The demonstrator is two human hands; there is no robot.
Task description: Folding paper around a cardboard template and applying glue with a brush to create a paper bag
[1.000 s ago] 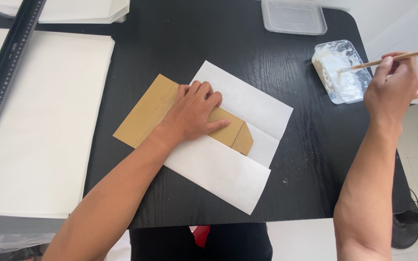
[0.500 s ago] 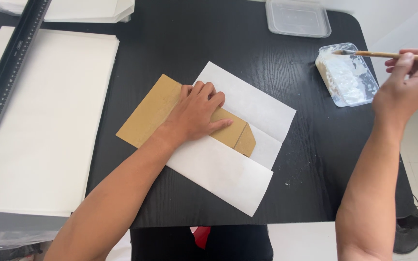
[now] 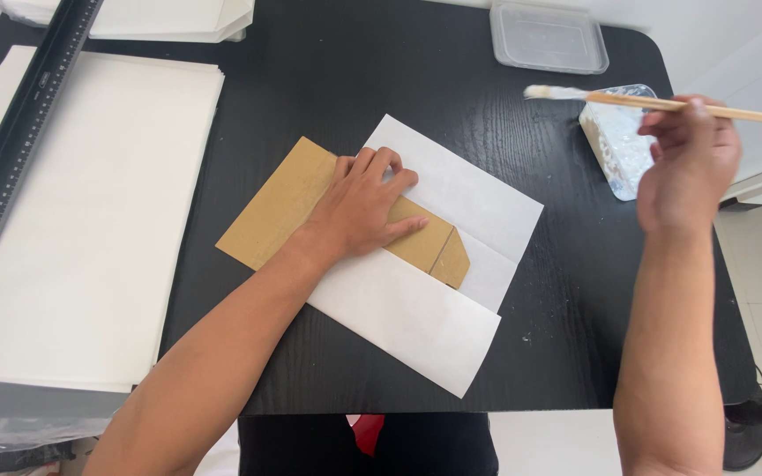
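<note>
Since the earlier frame the right hand (image 3: 688, 163) has swung the brush (image 3: 663, 103) leftward; its white-coated tip, which was over the bag of paste (image 3: 617, 145), now hangs above bare black surface (image 3: 328, 79), left of the bag. Left hand (image 3: 365, 204) unchanged, same spot.

Left hand lies flat, fingers spread, palm down, pressing the brown cardboard template (image 3: 286, 204) onto the white paper sheet (image 3: 474, 198). Nothing gripped, just holding it down. Template runs diagonally, its pointed end toward lower right, sticking out past the fingertips; its upper-left part hangs off the paper onto the surface. Paper's near flap is folded up to the template's lower edge.

Right hand is closed around the thin wooden handle of the brush, held roughly level in the air, tip pointing left. Hand hovers just beside the paste bag, right of it, well apart from paper and template. Brush tip is nearer the clear plastic container (image 3: 549, 37) at the far edge than the paper.

Stack of white sheets (image 3: 90, 229) sits on the left side of the surface, black ruler (image 3: 24, 132) lying diagonally across its upper-left corner.
</note>
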